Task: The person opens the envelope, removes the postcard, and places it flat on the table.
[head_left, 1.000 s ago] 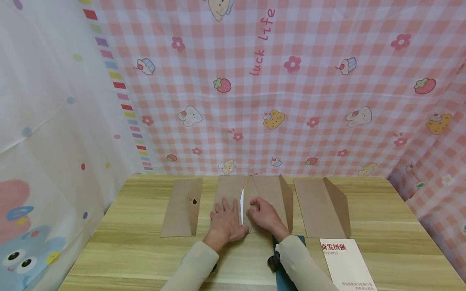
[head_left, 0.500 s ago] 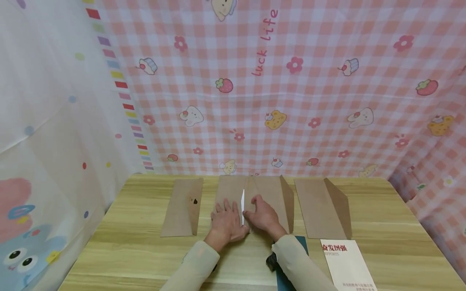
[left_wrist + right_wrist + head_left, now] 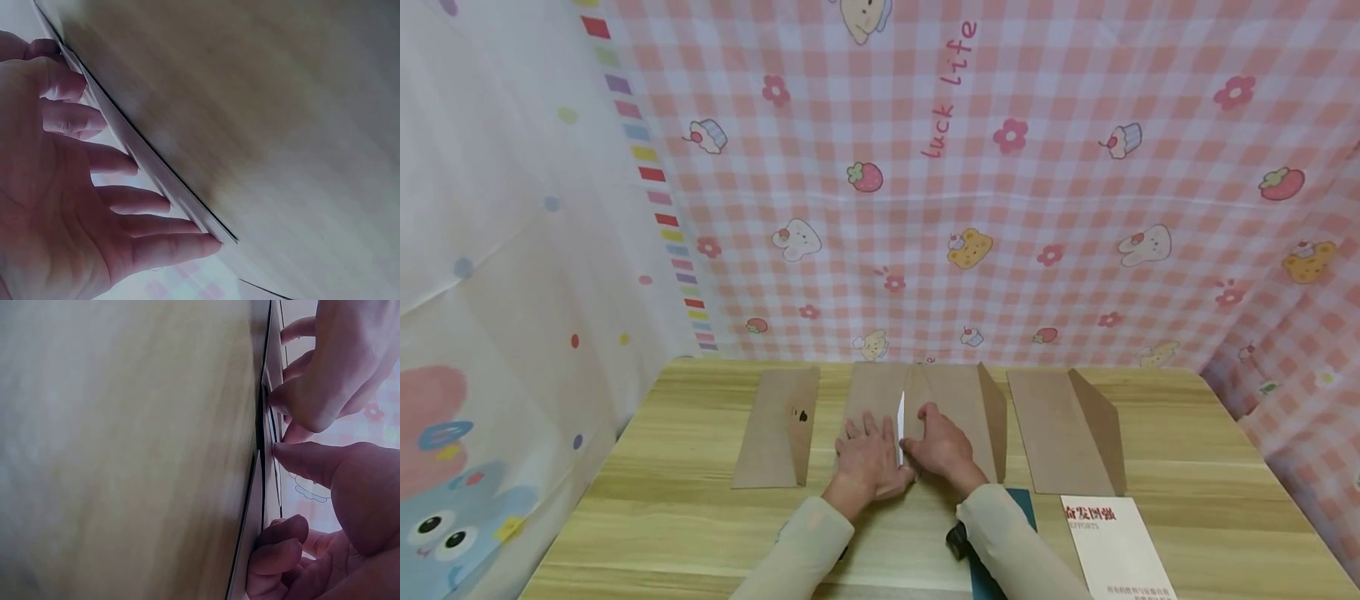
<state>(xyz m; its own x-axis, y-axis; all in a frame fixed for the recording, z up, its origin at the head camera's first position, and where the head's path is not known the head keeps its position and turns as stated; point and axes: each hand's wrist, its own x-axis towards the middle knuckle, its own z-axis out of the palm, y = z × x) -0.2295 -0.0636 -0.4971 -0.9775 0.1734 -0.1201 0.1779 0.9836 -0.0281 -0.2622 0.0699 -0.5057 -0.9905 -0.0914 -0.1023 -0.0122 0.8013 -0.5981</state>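
Note:
In the head view my left hand lies flat on a brown kraft envelope, fingers spread. The left wrist view shows its fingertips against the paper. Beside it, my right hand holds its thumb against a narrow white strip that shows along the envelope's right edge. In the right wrist view the thumb is extended onto the paper and the other fingers are loosely bent. A second kraft envelope lies under and beside the right hand. Whether the strip is part of a card cannot be told.
More kraft envelopes lie to the left and to the right on the wooden table. A white card with red print lies at front right. Under the right sleeve is a dark teal flat item.
My right hand has shifted slightly left and its thumb has come onto the white strip. The left hand stays in place on the envelope.

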